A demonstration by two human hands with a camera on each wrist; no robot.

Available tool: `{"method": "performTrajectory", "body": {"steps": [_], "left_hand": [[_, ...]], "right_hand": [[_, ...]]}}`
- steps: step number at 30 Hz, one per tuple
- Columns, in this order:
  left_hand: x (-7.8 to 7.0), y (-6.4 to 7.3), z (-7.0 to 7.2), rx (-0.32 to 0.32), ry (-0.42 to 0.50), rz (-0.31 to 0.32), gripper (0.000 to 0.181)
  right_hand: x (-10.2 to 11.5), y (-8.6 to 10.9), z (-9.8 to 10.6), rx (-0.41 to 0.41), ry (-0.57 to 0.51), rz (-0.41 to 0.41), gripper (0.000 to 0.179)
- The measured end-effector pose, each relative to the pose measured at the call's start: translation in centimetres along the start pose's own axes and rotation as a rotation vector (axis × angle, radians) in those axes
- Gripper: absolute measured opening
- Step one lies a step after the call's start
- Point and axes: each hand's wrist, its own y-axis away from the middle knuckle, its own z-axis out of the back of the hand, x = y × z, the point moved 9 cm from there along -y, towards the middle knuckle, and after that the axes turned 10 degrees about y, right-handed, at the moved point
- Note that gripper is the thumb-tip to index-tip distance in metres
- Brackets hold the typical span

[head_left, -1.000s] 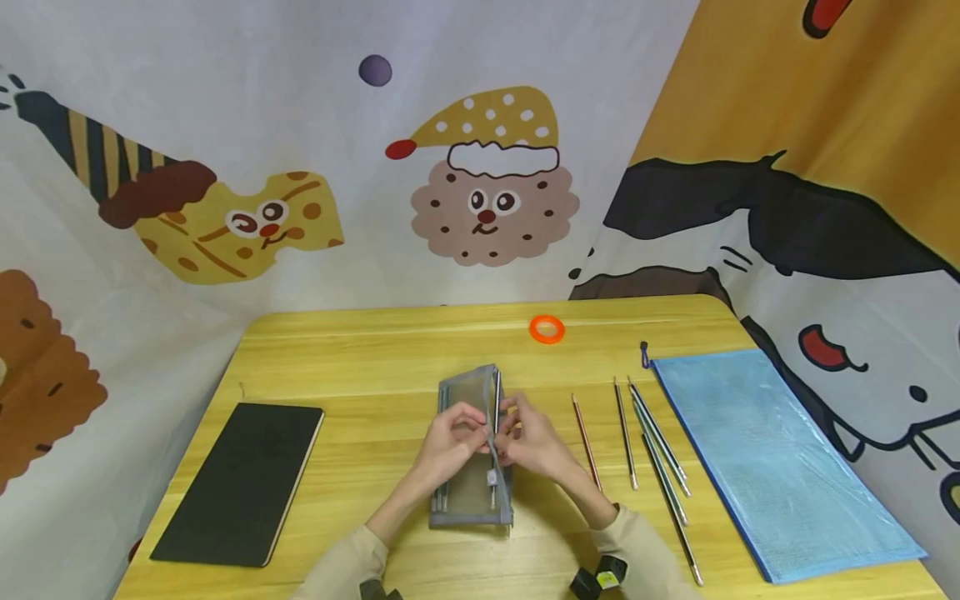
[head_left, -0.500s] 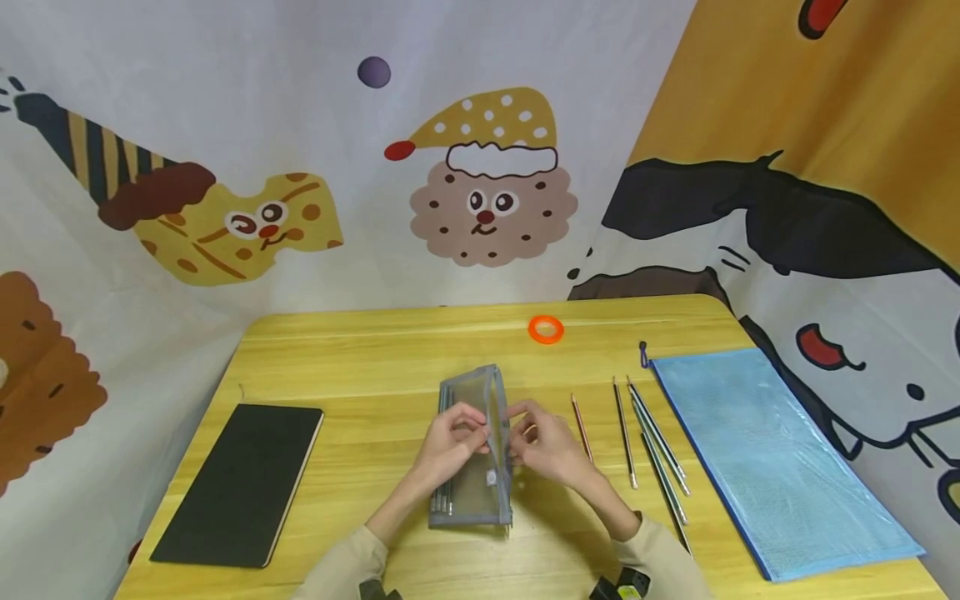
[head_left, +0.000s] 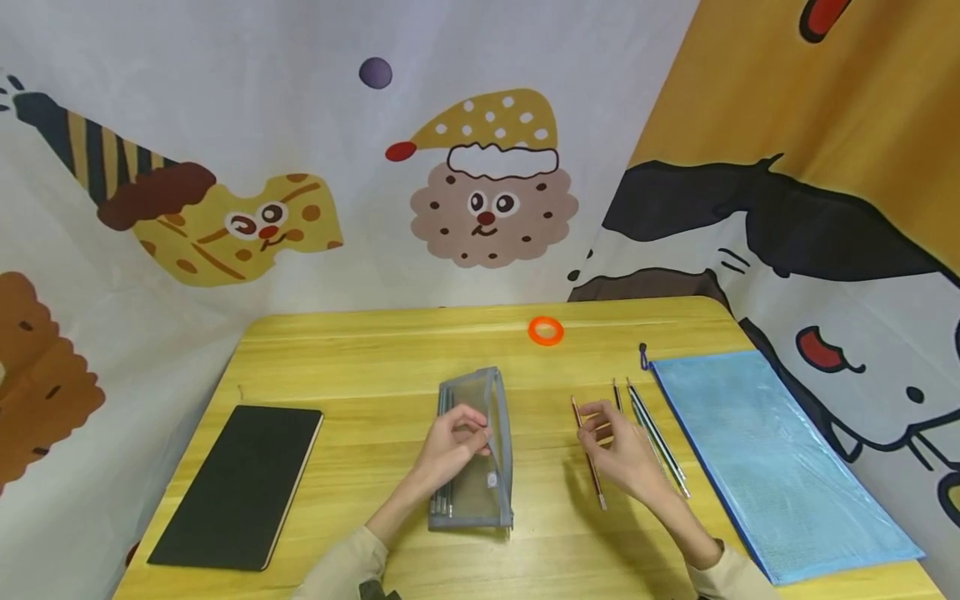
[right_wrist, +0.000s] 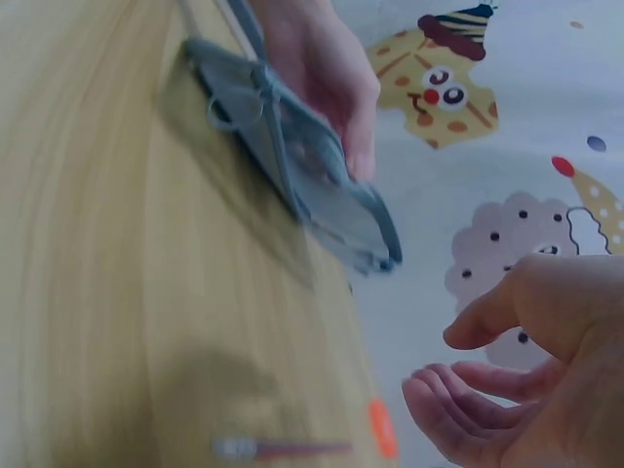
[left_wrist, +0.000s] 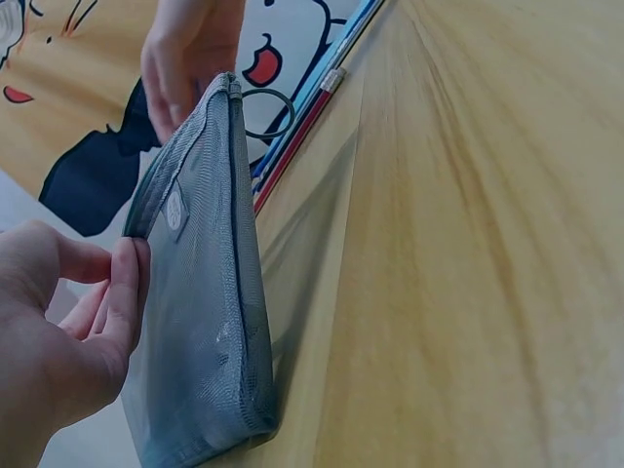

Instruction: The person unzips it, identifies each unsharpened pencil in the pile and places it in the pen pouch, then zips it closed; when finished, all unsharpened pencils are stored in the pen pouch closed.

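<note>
My left hand point(head_left: 450, 450) pinches the upper edge of a grey mesh pencil case point(head_left: 474, 496) between thumb and fingers. The case stands on the table with its zipped mouth parted, as the left wrist view also shows. Several pencils point(head_left: 444, 492) show through the mesh along its left side. To the right, my right hand point(head_left: 624, 454) hovers over a dark red pencil point(head_left: 598, 490) lying on the wood. Its thumb and fingers are loosely bent and apart, with nothing between them in the right wrist view.
Several green and dark pencils point(head_left: 663, 442) lie beyond the right hand, beside a blue mesh zip bag point(head_left: 795, 475). A black notebook point(head_left: 240, 492) lies at the left. Near the table's far edge is an orange ring point(head_left: 533, 331).
My right hand has come away from the mouth of the pencil case and moved right, over the red pencil. A pencil that stood at the mouth no longer shows there. My left hand keeps its place.
</note>
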Motion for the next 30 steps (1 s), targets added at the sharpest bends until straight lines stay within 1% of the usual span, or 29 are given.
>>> {"method": "performTrajectory", "body": {"steps": [3, 5, 8, 11, 13, 16, 24, 27, 30], "left_hand": [[0.0, 0.0, 0.1, -0.001, -0.004, -0.003, 0.02], [0.0, -0.1, 0.1, -0.001, -0.004, -0.003, 0.02], [0.0, -0.1, 0.2, 0.0, 0.001, -0.003, 0.02], [0.0, 0.0, 0.3, 0.0, 0.005, -0.004, 0.021], [0.0, 0.0, 0.3, -0.002, 0.006, -0.005, 0.022], [0.1, 0.0, 0.4, -0.006, -0.002, 0.002, 0.021], [0.2, -0.1, 0.5, -0.013, -0.009, 0.009, 0.021], [0.3, -0.1, 0.5, -0.012, -0.005, 0.01, 0.02], [0.3, -0.1, 0.5, -0.01, 0.0, 0.012, 0.021]], "right_hand": [[-1.0, 0.7, 1.4, -0.05, 0.035, 0.013, 0.027], [-1.8, 1.1, 2.3, -0.075, 0.058, 0.004, 0.028], [-3.3, 1.7, 3.5, -0.089, 0.12, -0.047, 0.031], [-5.0, 2.4, 4.1, -0.066, 0.184, -0.112, 0.035], [-5.8, 2.9, 4.3, -0.044, 0.2, -0.144, 0.037], [-6.8, 3.7, 4.3, -0.025, 0.216, -0.164, 0.039], [-9.0, 5.1, 3.4, 0.05, 0.292, -0.233, 0.045], [-9.7, 5.6, 3.1, 0.063, 0.318, -0.258, 0.044], [-10.3, 6.0, 2.9, 0.071, 0.338, -0.28, 0.04]]}}
